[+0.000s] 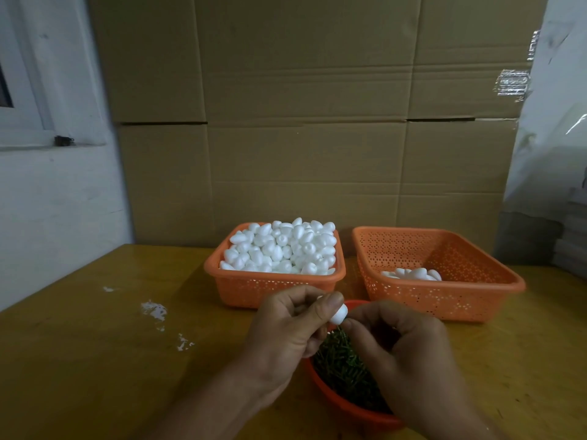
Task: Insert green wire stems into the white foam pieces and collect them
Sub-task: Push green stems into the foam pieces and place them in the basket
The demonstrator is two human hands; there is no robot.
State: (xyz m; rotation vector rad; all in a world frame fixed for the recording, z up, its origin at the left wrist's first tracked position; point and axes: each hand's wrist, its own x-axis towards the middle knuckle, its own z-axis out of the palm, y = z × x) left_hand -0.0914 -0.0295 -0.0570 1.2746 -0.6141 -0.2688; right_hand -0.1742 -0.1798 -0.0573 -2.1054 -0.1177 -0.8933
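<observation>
My left hand [290, 325] pinches a small white foam piece [338, 315] between thumb and fingers, above an orange bowl [343, 406] of green wire stems [343, 369]. My right hand [400, 347] has its curled fingertips pressed against the foam's lower end; any stem between them is hidden. Behind, the left orange basket [235, 290] is heaped with white foam pieces [279, 249]. The right orange basket [444, 300] holds several foam pieces [413, 274] at its bottom.
All sits on a yellow-brown wooden table [95, 360] with white foam crumbs [155, 309] on its left. Stacked cardboard boxes [301, 122] form a wall right behind the baskets. A white wall and window frame stand left, plastic sheeting right.
</observation>
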